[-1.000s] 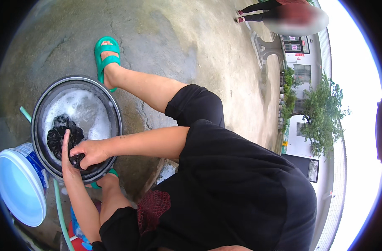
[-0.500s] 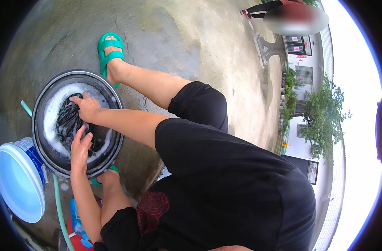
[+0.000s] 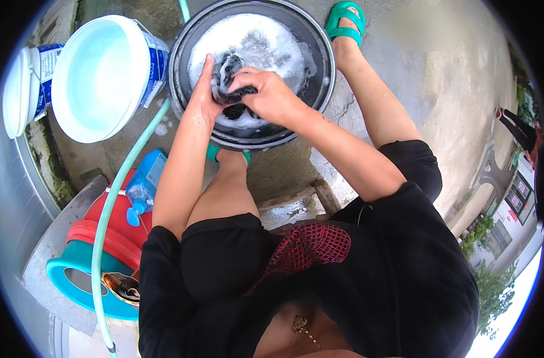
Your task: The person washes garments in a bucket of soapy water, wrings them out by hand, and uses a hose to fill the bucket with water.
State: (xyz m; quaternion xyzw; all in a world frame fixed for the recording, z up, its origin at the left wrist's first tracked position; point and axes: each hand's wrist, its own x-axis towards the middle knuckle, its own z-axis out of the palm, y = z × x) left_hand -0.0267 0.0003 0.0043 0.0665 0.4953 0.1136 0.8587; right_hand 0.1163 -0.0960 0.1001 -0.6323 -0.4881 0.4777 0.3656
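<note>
Operator: Begin with the head view. Where is the work located?

Technician: The dark cloth (image 3: 231, 67) is a wet, suds-streaked bundle between the two hands, above the near-left part of the black basin (image 3: 320, 89). White suds (image 3: 266, 36) cover much of the liquid behind it. More dark material shows below the hands, partly hidden by them.

Operator: State the condition of each hand.

Technician: The right hand (image 3: 267, 94) grips the cloth with its fingers curled over the near side. The left hand (image 3: 205, 98) backs the cloth from the left, one digit pointing up. Its other fingers are hidden; whether they close around the fabric cannot be told.

Operator: Which step is in hand?

Technician: By judgement, hand-rubbing or squeezing the cloth in soapy liquid.

Operator: What does the next move call for?

Technician: A firm right-hand grip, left-hand support, and the bundle kept inside the rim so that drips fall into the basin. Wet, soapy fabric is likely to slip.

Operator: List adjacent items.

Technician: A white bucket (image 3: 157, 67) with a blue side stands left of the basin. A green hose (image 3: 98, 250) runs past a blue bottle (image 3: 144, 188).
</note>
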